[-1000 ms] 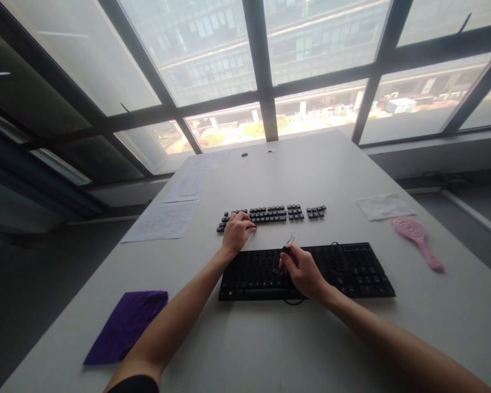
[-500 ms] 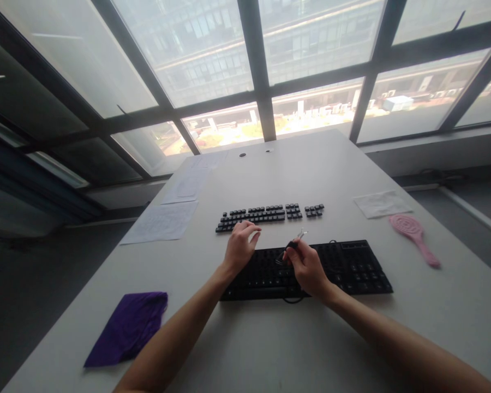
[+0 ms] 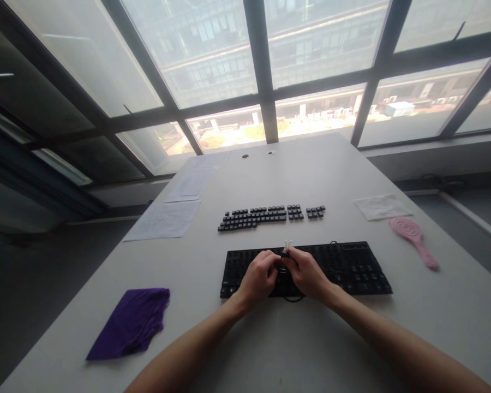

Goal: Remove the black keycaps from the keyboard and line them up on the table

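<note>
A black keyboard (image 3: 355, 268) lies on the white table, with many of its keycaps off on the left and middle part. My right hand (image 3: 310, 273) is closed on a small keycap puller (image 3: 285, 253) with a dark middle, pale prongs pointing up and thin wires below. From the other side, my left hand (image 3: 259, 277) meets it, thumb and fingers pinched against the puller's dark part. Both hands are over the middle of the keyboard, partly hiding the keys there. Behind the keyboard, loose black keycaps (image 3: 265, 216) stand in rows and groups.
A purple cloth pouch (image 3: 129, 323) lies at the front left. Paper sheets (image 3: 163, 219) run along the left edge. At right are a pink hairbrush (image 3: 412, 233) and a white tissue (image 3: 380, 207). Windows (image 3: 319, 43) rise behind the table.
My left hand has come down and right from near the keycap rows to the puller. My right hand has turned the puller more upright and shifted slightly left.
</note>
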`<move>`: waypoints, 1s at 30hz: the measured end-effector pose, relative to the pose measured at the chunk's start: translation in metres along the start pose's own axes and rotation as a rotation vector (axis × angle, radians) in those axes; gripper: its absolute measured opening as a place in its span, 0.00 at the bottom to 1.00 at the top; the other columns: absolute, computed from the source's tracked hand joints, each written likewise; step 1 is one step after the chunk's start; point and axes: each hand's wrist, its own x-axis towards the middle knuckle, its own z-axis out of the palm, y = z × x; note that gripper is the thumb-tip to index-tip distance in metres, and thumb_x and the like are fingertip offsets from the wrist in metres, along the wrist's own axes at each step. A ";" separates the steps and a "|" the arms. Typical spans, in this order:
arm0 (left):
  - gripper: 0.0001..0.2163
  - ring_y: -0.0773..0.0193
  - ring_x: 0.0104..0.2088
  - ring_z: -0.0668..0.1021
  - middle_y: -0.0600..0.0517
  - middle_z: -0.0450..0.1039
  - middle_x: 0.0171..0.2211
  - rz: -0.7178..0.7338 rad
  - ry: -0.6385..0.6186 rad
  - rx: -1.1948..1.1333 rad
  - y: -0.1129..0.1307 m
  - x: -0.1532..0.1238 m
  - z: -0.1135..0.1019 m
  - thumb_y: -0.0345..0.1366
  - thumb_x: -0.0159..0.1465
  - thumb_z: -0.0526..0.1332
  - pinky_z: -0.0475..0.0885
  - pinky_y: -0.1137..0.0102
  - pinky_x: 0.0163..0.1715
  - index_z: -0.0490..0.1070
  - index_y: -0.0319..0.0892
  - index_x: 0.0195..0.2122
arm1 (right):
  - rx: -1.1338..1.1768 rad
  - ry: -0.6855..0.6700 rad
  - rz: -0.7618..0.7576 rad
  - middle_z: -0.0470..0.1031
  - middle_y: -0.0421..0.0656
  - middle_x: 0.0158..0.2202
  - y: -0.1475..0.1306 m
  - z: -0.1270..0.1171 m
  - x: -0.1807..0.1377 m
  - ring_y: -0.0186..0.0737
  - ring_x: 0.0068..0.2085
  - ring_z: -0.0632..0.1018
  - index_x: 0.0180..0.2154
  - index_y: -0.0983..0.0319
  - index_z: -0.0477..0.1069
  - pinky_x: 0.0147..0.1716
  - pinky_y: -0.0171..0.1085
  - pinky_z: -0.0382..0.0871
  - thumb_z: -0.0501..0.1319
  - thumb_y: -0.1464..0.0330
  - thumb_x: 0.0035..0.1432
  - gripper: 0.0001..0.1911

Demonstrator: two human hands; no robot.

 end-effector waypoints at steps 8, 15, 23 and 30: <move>0.11 0.59 0.39 0.71 0.50 0.69 0.34 0.019 -0.038 0.103 0.007 0.000 -0.002 0.20 0.53 0.55 0.68 0.65 0.42 0.69 0.42 0.32 | -0.147 -0.112 -0.183 0.71 0.42 0.31 0.002 0.001 -0.001 0.39 0.32 0.71 0.32 0.60 0.64 0.33 0.35 0.62 0.54 0.75 0.65 0.08; 0.07 0.57 0.43 0.70 0.50 0.72 0.39 0.070 -0.140 0.156 0.016 0.000 -0.009 0.29 0.54 0.63 0.66 0.61 0.47 0.71 0.43 0.35 | -0.266 -0.154 -0.421 0.70 0.42 0.30 0.006 0.002 -0.007 0.39 0.31 0.67 0.34 0.60 0.65 0.33 0.36 0.62 0.51 0.76 0.66 0.09; 0.03 0.58 0.41 0.72 0.50 0.74 0.37 0.057 -0.103 0.123 0.002 0.002 -0.003 0.35 0.61 0.67 0.66 0.62 0.44 0.74 0.44 0.33 | 0.013 -0.106 -0.149 0.73 0.42 0.31 0.007 0.000 -0.006 0.37 0.32 0.72 0.32 0.61 0.68 0.34 0.35 0.65 0.53 0.73 0.66 0.09; 0.06 0.59 0.41 0.74 0.49 0.74 0.39 0.048 -0.026 -0.005 -0.003 0.002 0.000 0.34 0.63 0.66 0.70 0.62 0.45 0.76 0.44 0.42 | 0.117 0.065 0.010 0.74 0.40 0.28 0.004 -0.006 0.000 0.37 0.30 0.73 0.32 0.61 0.69 0.32 0.35 0.65 0.56 0.70 0.65 0.08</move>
